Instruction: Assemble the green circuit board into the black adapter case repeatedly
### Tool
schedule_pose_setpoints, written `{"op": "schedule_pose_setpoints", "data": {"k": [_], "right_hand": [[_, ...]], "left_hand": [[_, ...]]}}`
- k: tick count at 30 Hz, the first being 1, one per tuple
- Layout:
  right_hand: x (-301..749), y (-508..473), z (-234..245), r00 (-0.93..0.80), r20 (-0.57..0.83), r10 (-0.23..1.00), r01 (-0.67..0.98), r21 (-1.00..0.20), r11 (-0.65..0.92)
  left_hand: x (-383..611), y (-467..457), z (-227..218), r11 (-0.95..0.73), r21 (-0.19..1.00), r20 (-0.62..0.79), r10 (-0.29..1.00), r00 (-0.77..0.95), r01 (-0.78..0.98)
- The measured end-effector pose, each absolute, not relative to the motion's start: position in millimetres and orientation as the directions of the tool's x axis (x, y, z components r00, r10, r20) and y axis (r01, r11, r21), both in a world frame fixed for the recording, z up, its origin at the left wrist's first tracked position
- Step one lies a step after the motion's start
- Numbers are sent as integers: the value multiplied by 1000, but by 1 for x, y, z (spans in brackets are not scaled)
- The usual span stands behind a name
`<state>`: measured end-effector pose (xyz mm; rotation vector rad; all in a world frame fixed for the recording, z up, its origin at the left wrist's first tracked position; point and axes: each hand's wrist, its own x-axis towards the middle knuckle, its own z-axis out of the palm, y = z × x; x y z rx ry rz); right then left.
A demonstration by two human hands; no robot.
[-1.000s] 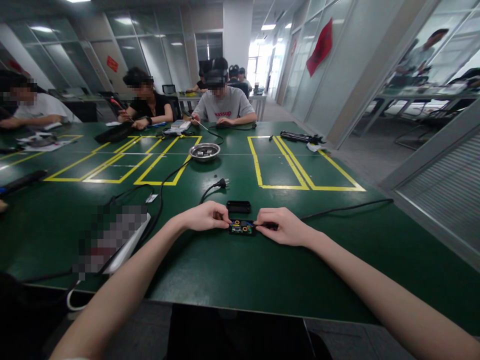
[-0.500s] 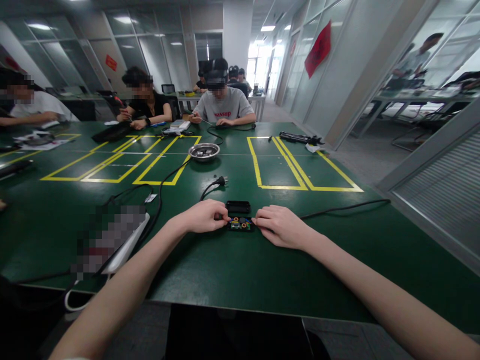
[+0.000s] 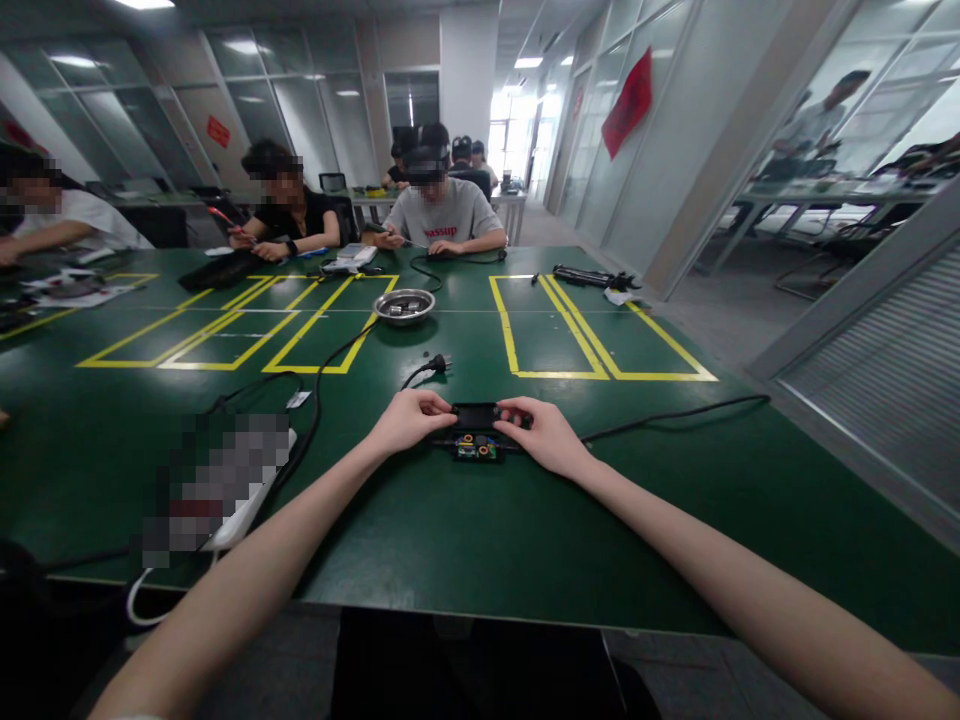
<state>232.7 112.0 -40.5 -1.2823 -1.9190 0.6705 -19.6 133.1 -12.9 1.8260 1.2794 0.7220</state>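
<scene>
On the green table (image 3: 480, 540) lies a small open black case (image 3: 475, 449) with a circuit board and coloured parts showing inside. Just behind it sits its flat black cover (image 3: 475, 412). My left hand (image 3: 407, 421) pinches the cover's left end with thumb and fingers. On the other end, my right hand (image 3: 544, 436) is closed over the cover with fingers curled. A black cable (image 3: 675, 414) runs off to the right from under my right hand.
A loose plug (image 3: 437, 364) and cord lie behind the cover, a metal bowl (image 3: 405, 304) farther back. A white power strip (image 3: 247, 500) with cords lies at left. Yellow tape boxes (image 3: 555, 340) mark the table. A black tool (image 3: 591, 275) rests far right. Several people sit across.
Both hands have left the ends of the open case and moved a little away from me onto the black cover behind it. The view has shifted slightly.
</scene>
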Motion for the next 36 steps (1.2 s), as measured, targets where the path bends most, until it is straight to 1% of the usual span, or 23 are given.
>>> {"op": "schedule_pose_setpoints", "data": {"k": [3, 6, 9, 21, 24, 27, 33, 36], "right_hand": [[232, 113, -43, -200, 227, 953, 369, -884, 288], [233, 113, -43, -184, 184, 965, 257, -939, 229], [235, 111, -41, -172, 169, 971, 250, -946, 208], [236, 104, -34, -190, 189, 964, 283, -929, 238], [237, 100, -29, -231, 220, 948, 288, -915, 283], [239, 94, -22, -314, 280, 907, 292, -881, 373], [245, 90, -14, -451, 425, 784, 320, -744, 587], [247, 91, -15, -502, 473, 724, 317, -679, 663]], "left_hand": [[-20, 133, -12, -114, 893, -29, 951, 309, 436], [-23, 135, -11, -100, 913, -33, 948, 315, 395], [-28, 137, -10, -96, 925, -39, 939, 342, 369], [-32, 136, -7, -120, 937, -35, 902, 430, 328], [-34, 135, -3, -143, 932, -37, 877, 479, 332], [-35, 134, 1, -189, 911, -28, 859, 512, 366], [-35, 131, 5, -229, 888, -52, 811, 582, 399], [-35, 131, 4, -233, 883, -77, 783, 617, 406]]}}
